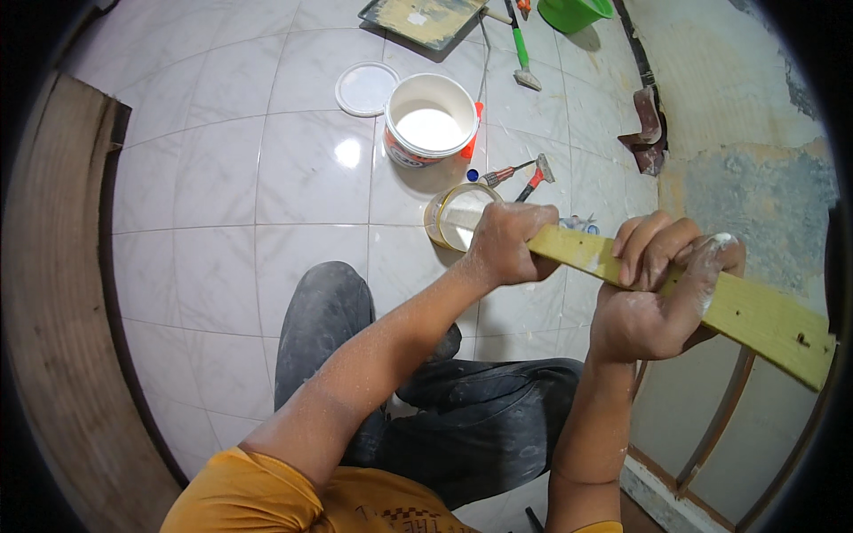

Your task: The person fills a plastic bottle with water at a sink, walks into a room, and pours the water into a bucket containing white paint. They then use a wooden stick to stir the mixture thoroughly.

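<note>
A flat yellow-green strip [769, 322] with small holes along it, which looks like a painted wooden slat, is held up slanting at the right. My left hand [514, 242] is closed round its nearer-to-middle end. Farther along, my right hand [662, 289] wraps the strip with its fingers over the upper edge; white residue coats the thumb. Below and behind my left hand stands a clear tub [442, 218] with white material inside, partly hidden by that hand. Beyond it is a white bucket [430, 120] holding white material.
A white lid [367, 88] lies beside the bucket. Near the tub are a red-and-black scraper [538, 177], a screwdriver [506, 173] and a blue cap [473, 175]. A paint tray [426, 19], green-handled scraper [522, 53] and green bucket [573, 11] sit farther off. A wooden beam [58, 293] edges the left.
</note>
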Action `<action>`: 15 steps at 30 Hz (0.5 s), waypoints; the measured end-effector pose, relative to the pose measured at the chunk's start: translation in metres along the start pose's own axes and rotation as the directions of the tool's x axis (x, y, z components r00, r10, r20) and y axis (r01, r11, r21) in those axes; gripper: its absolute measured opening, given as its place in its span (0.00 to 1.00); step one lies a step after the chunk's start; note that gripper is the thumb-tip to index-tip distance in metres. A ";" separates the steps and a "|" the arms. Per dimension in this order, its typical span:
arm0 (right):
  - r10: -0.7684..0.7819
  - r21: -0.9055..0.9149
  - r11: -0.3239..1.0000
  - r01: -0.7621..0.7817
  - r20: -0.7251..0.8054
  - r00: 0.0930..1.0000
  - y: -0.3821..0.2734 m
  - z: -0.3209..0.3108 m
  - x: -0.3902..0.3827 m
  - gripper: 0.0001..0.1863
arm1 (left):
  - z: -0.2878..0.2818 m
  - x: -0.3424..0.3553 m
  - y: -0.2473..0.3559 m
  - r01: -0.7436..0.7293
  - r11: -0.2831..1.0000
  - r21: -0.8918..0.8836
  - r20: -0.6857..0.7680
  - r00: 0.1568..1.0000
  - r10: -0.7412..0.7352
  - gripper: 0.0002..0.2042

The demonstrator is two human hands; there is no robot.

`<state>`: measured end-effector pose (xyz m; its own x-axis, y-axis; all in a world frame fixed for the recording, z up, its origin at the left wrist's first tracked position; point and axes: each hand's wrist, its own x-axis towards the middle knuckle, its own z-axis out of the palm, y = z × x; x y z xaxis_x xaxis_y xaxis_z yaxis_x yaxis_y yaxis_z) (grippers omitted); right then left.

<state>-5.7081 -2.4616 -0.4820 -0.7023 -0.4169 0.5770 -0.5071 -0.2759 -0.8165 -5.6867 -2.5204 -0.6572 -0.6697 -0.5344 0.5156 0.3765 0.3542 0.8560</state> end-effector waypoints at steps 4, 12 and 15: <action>-0.093 -0.199 0.976 0.092 0.001 0.996 0.008 0.002 0.000 0.12 | 0.017 0.015 -0.014 -0.025 0.997 -0.067 0.014 1.000 0.026 0.16; 0.035 -0.359 0.930 -0.076 -0.120 0.992 0.004 -0.001 0.012 0.11 | 0.031 0.001 0.011 0.163 0.977 -0.137 0.097 0.984 -0.150 0.13; 0.054 -0.175 0.981 -0.082 -0.160 0.986 0.002 -0.002 0.010 0.11 | 0.019 -0.007 0.015 0.123 0.991 -0.048 0.117 0.986 -0.116 0.14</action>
<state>-5.7174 -2.4645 -0.4772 -0.7994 -0.2877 0.5274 -0.5271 -0.0854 -0.8455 -5.6887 -2.4968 -0.6491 -0.7792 -0.4784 0.4048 0.3218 0.2489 0.9135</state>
